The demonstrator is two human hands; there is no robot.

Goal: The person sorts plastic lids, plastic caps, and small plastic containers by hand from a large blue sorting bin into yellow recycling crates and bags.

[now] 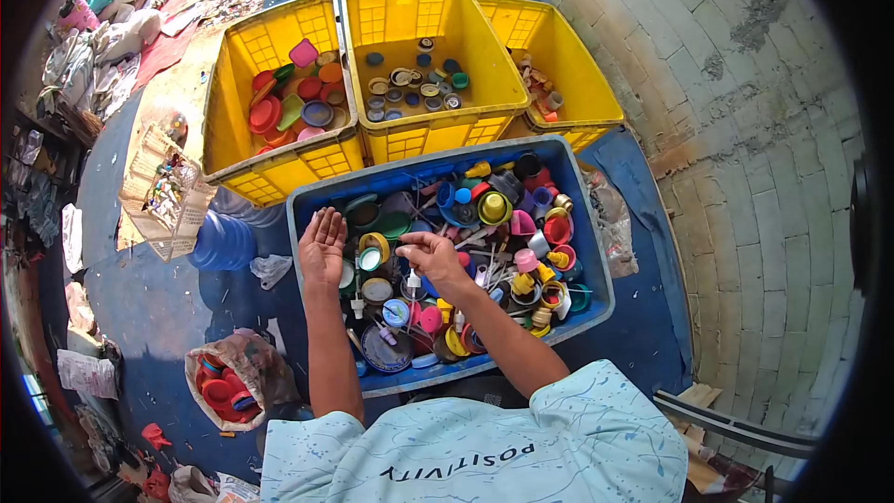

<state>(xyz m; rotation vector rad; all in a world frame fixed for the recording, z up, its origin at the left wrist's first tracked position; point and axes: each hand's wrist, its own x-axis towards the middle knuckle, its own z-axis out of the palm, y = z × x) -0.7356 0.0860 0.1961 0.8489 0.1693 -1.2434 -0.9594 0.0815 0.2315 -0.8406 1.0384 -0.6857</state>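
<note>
A blue crate [587,224] in front of me holds several mixed plastic caps, lids and small pump parts. My left hand [322,244] hovers flat over the crate's left side, fingers spread, holding nothing. My right hand [431,253] is over the crate's middle, its fingers pinched together beside a yellow ring cap [374,246]; whether a small piece sits between the fingertips I cannot tell. A white pump nozzle [413,279] lies just below that hand.
Three yellow crates stand behind the blue one: the left [223,84] with coloured lids, the middle [484,47] with small caps, the right [596,84] with few pieces. A blue water bottle [222,242], a white basket [149,168] and a bag of red caps [223,387] sit left. A brick wall rises right.
</note>
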